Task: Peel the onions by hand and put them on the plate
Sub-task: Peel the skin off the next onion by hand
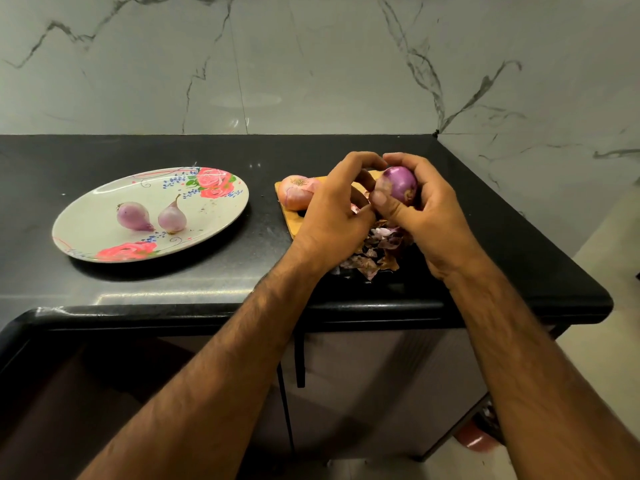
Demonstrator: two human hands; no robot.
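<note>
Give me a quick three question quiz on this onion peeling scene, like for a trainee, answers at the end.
1. True or false: three onions lie on the plate.
2. Where is the pile of loose skins? A on the plate; B beneath the left hand and right hand; C against the wall.
3. Fill in: the unpeeled onion rests on the wooden ____.
Key: 1 false, two peeled onions; 2 B; 3 board.

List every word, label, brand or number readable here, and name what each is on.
None: no readable text anywhere in this view.
The plate carries only painted roses and blue sprigs, no lettering.
The held onion, cutting board, counter and wall bear no writing.
</note>
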